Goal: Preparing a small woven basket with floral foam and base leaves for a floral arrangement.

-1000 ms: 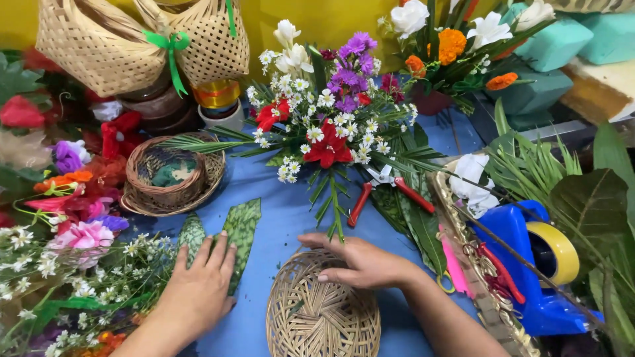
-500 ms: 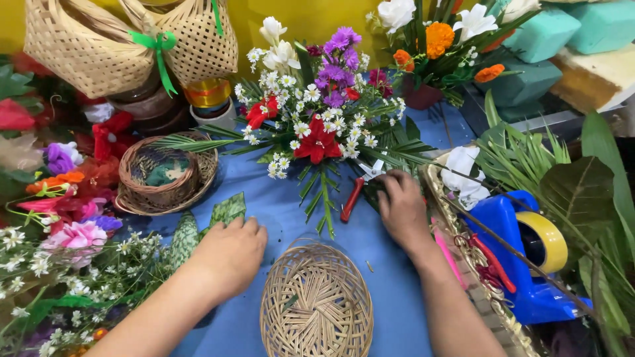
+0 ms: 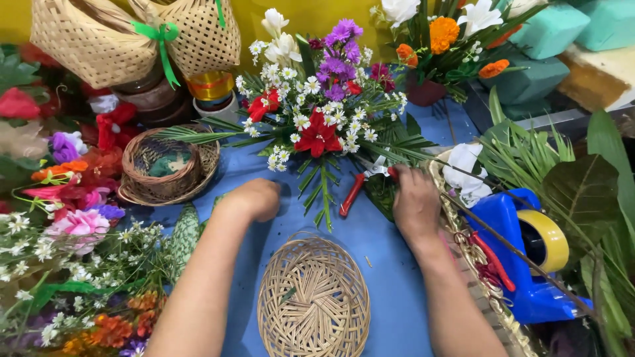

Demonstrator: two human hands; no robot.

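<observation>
My right hand (image 3: 415,203) lies over the right handle of red-handled pruning shears (image 3: 352,194) on the blue table (image 3: 390,264), fingers closed around it. The other red handle and the metal blades show to the left of the hand. My left hand (image 3: 254,198) rests on the table left of the shears with its fingers curled in, and nothing shows in it. A flat round wicker basket (image 3: 313,301) lies between my forearms at the near edge. Just behind both hands stands a flower arrangement (image 3: 317,99) of red, white and purple blooms with palm fronds.
A small wicker bowl (image 3: 164,165) with green foam sits at left, among loose flowers (image 3: 73,218). Woven bags (image 3: 126,36) hang at the back left. A blue tape dispenser (image 3: 522,284) with yellow tape, large leaves (image 3: 582,192) and green foam blocks (image 3: 549,33) fill the right.
My right hand left the round basket, reached back to the shears and closed on a handle. My left hand slid forward from the spotted leaves and curled shut.
</observation>
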